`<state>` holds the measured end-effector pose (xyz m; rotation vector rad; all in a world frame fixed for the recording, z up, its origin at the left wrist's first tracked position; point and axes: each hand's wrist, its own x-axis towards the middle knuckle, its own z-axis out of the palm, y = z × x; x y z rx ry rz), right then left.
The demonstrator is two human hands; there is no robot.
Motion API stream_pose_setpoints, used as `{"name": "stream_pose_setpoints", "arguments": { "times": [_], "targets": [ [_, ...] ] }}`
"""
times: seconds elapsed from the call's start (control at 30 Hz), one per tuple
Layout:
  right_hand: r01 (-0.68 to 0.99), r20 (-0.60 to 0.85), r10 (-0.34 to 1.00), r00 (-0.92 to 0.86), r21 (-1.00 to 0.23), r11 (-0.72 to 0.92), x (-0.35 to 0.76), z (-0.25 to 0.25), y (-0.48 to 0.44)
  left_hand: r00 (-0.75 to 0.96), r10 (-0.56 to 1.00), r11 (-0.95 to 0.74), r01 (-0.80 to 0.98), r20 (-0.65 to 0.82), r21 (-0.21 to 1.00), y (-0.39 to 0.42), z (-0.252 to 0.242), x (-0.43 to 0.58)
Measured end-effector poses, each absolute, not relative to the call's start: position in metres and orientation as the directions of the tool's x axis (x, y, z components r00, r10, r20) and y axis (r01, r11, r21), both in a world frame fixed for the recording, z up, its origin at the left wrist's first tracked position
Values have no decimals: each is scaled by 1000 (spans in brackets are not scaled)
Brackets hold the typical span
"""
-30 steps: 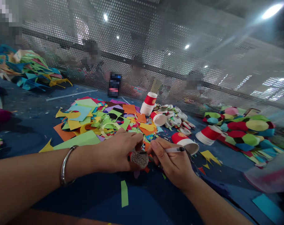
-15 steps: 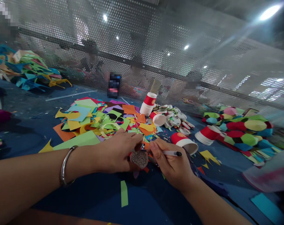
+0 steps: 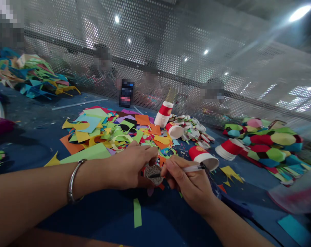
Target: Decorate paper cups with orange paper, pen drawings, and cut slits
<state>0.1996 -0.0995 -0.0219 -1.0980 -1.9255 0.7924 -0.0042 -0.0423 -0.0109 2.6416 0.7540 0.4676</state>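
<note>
My left hand [image 3: 131,166], a silver bangle [image 3: 72,181] on its wrist, grips a small round piece [image 3: 153,173] by its edge. That piece has a pale face covered in dark cell-like lines and a bit of red at its side, like a cut-off paper cup bottom. A black pen [image 3: 194,168] with a clear barrel is pinched in my right hand [image 3: 187,178]. Its dark tip lies over the patterned face; whether it touches, I cannot tell. The left fingers partly hide the round piece.
Colored paper scraps [image 3: 101,130] are heaped beyond my hands. Red-and-white paper cups [image 3: 203,157] lie right of them, beside a pile of round cup pieces [image 3: 193,128]. A phone [image 3: 126,93] leans against the perforated screen [image 3: 150,41]. A dark cord [image 3: 258,223] runs at right.
My right hand has turned the pen so its tip reaches farther left, over the patterned face. The left hand still holds the round piece. The view has shifted slightly.
</note>
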Motion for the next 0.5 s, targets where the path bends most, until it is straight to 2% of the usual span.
{"name": "stream_pose_setpoints", "arguments": {
  "times": [0.27, 0.5],
  "targets": [
    [469, 312, 896, -317, -769, 434, 200, -20, -97, 803, 560, -792, 447, 203, 417, -42, -11, -3],
    [621, 429, 854, -295, -592, 513, 202, -16, -93, 796, 574, -777, 456, 192, 434, -41, -12, -3]
  ]
}}
